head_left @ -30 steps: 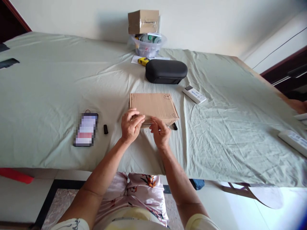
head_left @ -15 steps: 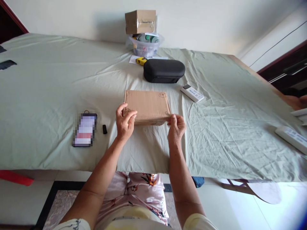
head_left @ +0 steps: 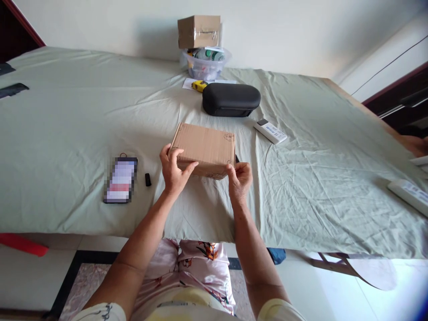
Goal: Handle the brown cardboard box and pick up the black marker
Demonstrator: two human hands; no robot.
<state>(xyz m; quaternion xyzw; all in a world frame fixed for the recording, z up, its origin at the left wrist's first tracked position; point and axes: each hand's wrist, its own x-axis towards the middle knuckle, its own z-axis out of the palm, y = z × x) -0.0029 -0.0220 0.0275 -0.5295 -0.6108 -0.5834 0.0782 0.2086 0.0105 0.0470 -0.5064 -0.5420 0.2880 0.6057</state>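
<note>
In the head view a closed brown cardboard box (head_left: 205, 145) with printed marks at its corners sits in front of me, turned slightly. My left hand (head_left: 175, 171) grips its left front corner, fingers over the left side and thumb along the front edge. At the right front corner, my right hand (head_left: 240, 180) has its thumb against the box and its other fingers curled in. A small dark bit shows beside the box's right side, above that hand; what it is I cannot make out.
A phone (head_left: 121, 180) and a small black object (head_left: 148, 179) lie to the left. Behind the box are a black case (head_left: 231, 99), a white device (head_left: 270, 131), a yellow object (head_left: 199, 86) and a plastic basket (head_left: 205, 69) beneath another carton (head_left: 199, 32). A green cloth (head_left: 83, 116) covers the table.
The box has turned a little clockwise, its right front corner coming nearer me. My left thumb has spread along the front edge. My right hand has shifted slightly left with the corner.
</note>
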